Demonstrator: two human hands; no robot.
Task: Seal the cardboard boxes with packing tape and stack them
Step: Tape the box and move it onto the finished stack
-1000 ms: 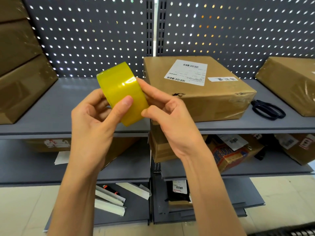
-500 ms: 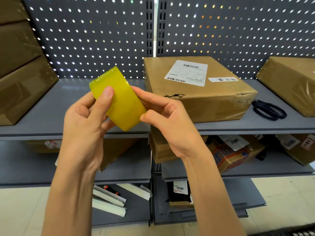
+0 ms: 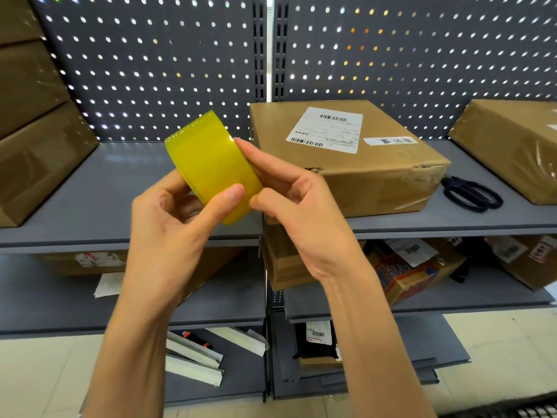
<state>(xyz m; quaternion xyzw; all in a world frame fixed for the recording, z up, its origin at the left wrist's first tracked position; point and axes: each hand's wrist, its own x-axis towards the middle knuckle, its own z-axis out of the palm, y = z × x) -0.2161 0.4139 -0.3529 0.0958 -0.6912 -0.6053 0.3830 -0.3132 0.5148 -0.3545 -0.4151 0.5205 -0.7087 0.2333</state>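
We hold the yellow roll of packing tape point(image 3: 212, 167) up in front of the top shelf point(image 3: 105, 200), and it has turned since a second ago: its serrated loose end, then out of sight, now sits at the 12 o'clock edge of the roll, where half a second ago it was just coming round at about 11. Our left hand point(image 3: 168, 233) grips the roll from the 7 o'clock side, fingers curled behind it and the thumb point(image 3: 224, 199) pressed flat on its outer face at about 5 o'clock, lower than the thumb sat half a second ago. Our right hand point(image 3: 301, 212) pinches the roll's rim at 3 o'clock, forefinger along the side and thumb tucked under — curled on the tape, not released. We judge this to be the hunt for the free end, and it now looks found, though nothing is peeled away from the roll yet. The labelled cardboard box point(image 3: 346, 158) lies on the shelf at 3 o'clock from the roll, just behind our right hand, its near top edge torn and part of it already wrapped in clear film; the black scissors point(image 3: 471, 193) rest just beside it at its 3 o'clock. Another box point(image 3: 512, 146) lies further right, and a stack of boxes point(image 3: 33, 131) stands at 9 o'clock. No strip is on the box yet — sealing and stacking are still ahead.
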